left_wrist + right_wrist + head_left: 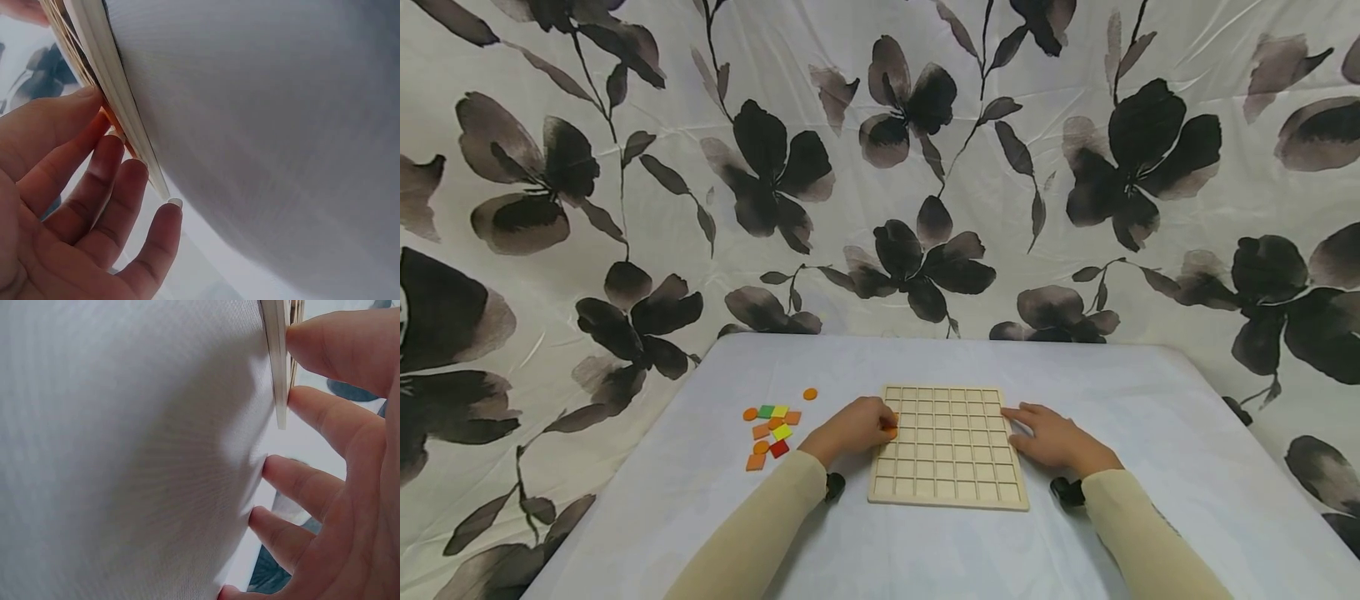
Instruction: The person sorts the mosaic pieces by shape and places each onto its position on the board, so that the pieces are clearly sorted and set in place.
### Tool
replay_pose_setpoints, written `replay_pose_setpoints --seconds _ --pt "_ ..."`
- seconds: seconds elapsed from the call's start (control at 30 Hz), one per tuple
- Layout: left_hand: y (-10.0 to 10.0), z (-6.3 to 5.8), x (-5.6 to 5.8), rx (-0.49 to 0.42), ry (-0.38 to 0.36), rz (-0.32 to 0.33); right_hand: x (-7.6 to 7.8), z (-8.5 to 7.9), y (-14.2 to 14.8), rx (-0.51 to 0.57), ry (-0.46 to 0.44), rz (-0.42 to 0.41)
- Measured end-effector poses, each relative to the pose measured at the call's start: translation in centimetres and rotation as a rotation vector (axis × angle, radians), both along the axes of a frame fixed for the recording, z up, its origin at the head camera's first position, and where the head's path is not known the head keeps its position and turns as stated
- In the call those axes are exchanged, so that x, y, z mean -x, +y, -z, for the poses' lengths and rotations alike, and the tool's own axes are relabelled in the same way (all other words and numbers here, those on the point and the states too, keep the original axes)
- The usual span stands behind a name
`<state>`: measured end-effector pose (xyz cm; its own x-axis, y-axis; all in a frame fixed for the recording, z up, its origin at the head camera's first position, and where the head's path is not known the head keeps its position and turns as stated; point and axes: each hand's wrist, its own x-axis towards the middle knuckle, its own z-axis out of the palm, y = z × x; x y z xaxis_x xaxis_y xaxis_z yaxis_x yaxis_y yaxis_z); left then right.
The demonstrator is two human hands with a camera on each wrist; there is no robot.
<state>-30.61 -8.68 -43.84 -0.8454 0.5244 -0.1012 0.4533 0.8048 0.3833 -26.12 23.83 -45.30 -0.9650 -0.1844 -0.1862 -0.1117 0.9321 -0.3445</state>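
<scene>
At the left edge of the board (pixel 951 450), our left grip (pixel 856 425) pinches the orange piece (pixel 891 433) (light and stiff, we guess), best held by its rim, while our right grip (pixel 1051 437) is spread.

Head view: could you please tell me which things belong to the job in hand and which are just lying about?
Likely in the job: grid board; orange piece in the left hand; loose coloured pieces.
Probably just surroundings: white table cover; floral cloth behind.
</scene>
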Motion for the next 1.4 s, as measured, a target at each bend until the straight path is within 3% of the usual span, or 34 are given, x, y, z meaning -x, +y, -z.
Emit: replay_pose_setpoints --seconds 0.37,0.67,1.0,1.27,1.4 --pt "-0.3 -0.5 -0.3 0.006 -0.026 -0.047 0.1 0.1 -0.1 -0.008 -0.004 0.002" --pt "-0.8 -0.8 0.1 -0.022 -0.097 -0.139 0.1 0.0 0.0 -0.021 0.011 -0.011" --pt "-1.9 -1.1 0.1 0.008 -0.066 -0.208 0.0 -0.1 0.1 -0.016 0.013 -0.02" --pt "-1.4 -0.5 0.2 -0.002 -0.078 -0.152 0.1 0.1 0.0 -0.013 0.005 -0.005" --pt "-0.7 -0.5 0.1 0.03 -0.041 -0.101 0.1 0.2 0.1 -0.012 0.007 -0.013"
